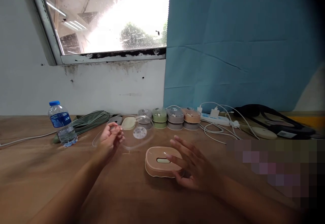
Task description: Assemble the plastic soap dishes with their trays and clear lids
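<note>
One peach box [153,155], its slot [163,160] pale inside; left hand [110,137] pinches clear plastic [139,132], right hand [195,171] spread.

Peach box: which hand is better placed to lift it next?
Likely the right hand, open at the peach box; the left hand is farther off and seems to hold clear plastic.

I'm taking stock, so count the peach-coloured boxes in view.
2: the front peach box on the table by the right hand, and the back peach box atop the right-end stack. More could be hidden behind the row.
</note>
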`<state>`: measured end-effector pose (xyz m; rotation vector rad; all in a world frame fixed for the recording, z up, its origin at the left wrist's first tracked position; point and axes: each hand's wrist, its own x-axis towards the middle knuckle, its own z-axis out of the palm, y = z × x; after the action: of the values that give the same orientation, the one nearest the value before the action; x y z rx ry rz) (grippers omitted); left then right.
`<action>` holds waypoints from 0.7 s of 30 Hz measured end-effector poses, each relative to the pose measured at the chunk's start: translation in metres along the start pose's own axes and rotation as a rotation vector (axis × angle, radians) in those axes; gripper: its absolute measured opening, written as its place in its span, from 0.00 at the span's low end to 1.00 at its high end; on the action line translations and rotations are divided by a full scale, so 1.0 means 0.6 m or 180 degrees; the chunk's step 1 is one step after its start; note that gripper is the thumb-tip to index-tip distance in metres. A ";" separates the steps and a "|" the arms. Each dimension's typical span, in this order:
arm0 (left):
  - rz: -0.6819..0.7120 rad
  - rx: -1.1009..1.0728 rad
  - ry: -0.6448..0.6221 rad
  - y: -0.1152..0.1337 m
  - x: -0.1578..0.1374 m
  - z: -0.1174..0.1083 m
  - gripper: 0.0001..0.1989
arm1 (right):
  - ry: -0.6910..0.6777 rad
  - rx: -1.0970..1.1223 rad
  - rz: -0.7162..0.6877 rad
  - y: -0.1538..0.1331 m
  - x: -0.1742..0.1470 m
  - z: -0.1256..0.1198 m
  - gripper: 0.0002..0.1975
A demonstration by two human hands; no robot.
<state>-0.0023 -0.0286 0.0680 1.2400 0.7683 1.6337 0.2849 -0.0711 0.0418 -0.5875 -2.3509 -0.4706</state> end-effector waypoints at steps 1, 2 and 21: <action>-0.0366 -0.0179 -0.0230 0.002 -0.004 0.016 0.15 | 0.0010 -0.0045 0.0007 0.001 0.006 -0.011 0.33; -0.0691 -0.0317 -0.0451 0.003 -0.007 0.032 0.16 | -0.0033 -0.0070 0.0020 0.003 0.012 -0.022 0.33; 0.0356 0.4731 -0.0887 -0.122 0.108 0.006 0.20 | -0.1314 0.1563 0.1563 0.052 -0.034 0.016 0.33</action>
<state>0.0176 0.0592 0.0295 2.4320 1.8544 0.7257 0.3101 -0.0461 0.0265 -1.0472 -2.4402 0.4793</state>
